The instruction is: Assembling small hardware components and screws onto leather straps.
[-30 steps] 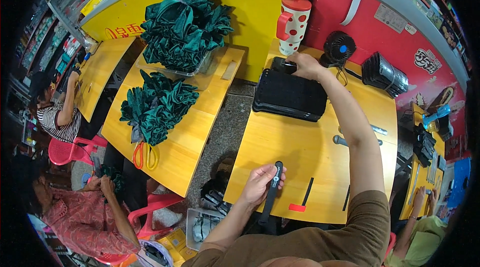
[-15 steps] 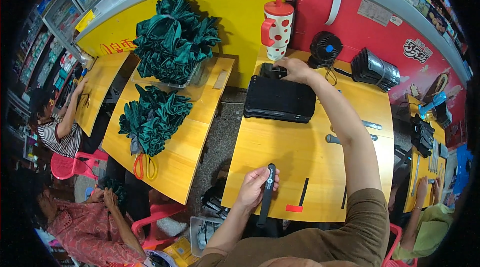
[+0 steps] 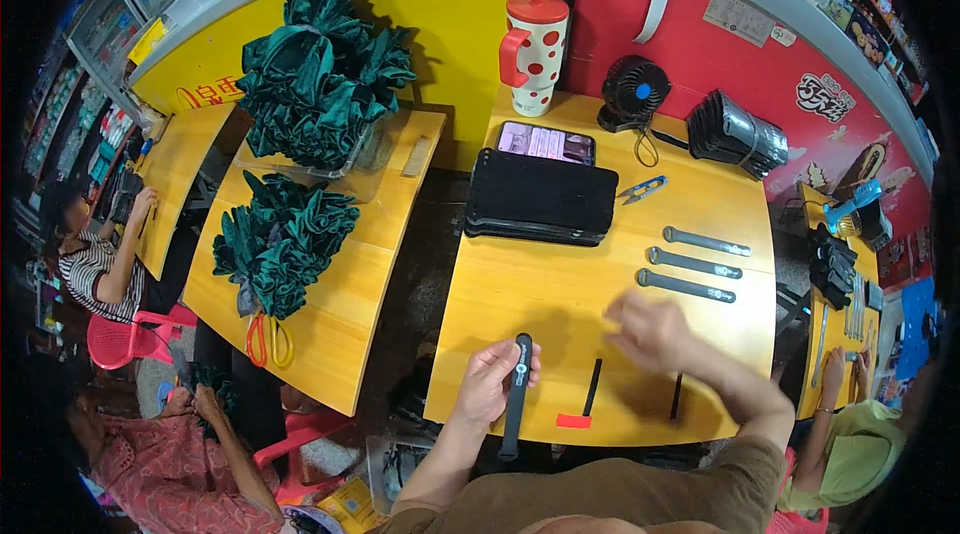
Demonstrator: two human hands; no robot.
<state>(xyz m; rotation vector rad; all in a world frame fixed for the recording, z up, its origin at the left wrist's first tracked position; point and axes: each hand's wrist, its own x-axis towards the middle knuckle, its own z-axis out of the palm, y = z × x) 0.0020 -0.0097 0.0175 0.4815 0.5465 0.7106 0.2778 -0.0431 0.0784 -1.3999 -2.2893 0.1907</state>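
My left hand [image 3: 487,384] is closed on a black strap [image 3: 516,399] with rounded ends and a small pale print, held upright near the table's front edge. To its right my right hand [image 3: 650,334] hangs over the table, blurred by motion, so its fingers cannot be made out. Past it lie three similar dark straps [image 3: 695,262] side by side. Between my hands a thin black strip [image 3: 593,387] lies on the tabletop with a red piece [image 3: 573,422] at its near end. Another dark strip [image 3: 677,396] is under my right forearm.
Toward the back sit a stack of black padded pieces [image 3: 540,199], a lit phone [image 3: 546,143], thread snips [image 3: 643,190], a spotted tumbler [image 3: 536,54], a small fan [image 3: 636,92] and a black bundle [image 3: 738,134]. Green velvet pieces [image 3: 300,239] and scissors [image 3: 268,339] occupy the left table. Co-workers sit nearby.
My right hand has come back from the phone toward me, and the phone's screen is now lit. My left hand keeps its hold on the strap. The whole view has shifted slightly.
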